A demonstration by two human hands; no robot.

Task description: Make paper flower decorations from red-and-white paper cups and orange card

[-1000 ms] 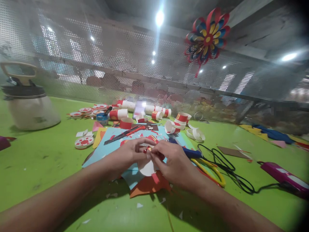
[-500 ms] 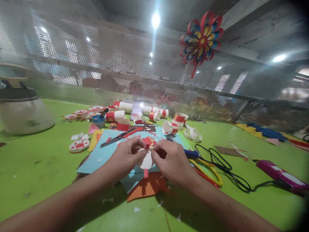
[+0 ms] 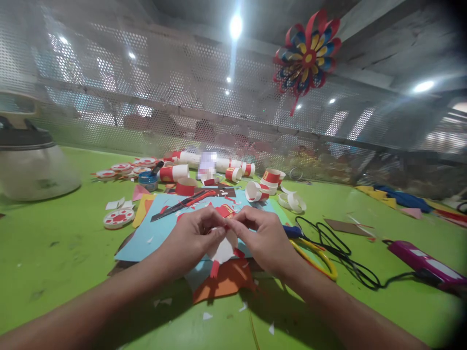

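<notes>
Between my two hands is a white paper disc with small red tabs on its edge. My left hand pinches it at the upper left, thumb against fingers. Opposite, my right hand has its thumb and fingertips closed at the disc's top, almost touching the left fingertips. The fingertips hide what exactly is pinched there. Below the hands lie light blue sheets and an orange piece. A red and yellow paper scrap shows just behind the fingers.
A black-and-red cutter lies on the blue sheet. Yellow-handled scissors, a black cable and a purple device are at the right. Cut paper tubes, a blue jar and a decorated disc lie beyond.
The white disc has tilted and swung slightly, its lower red tab shifting left, and another red tab now shows at its right. My fingertips have come closer together.
</notes>
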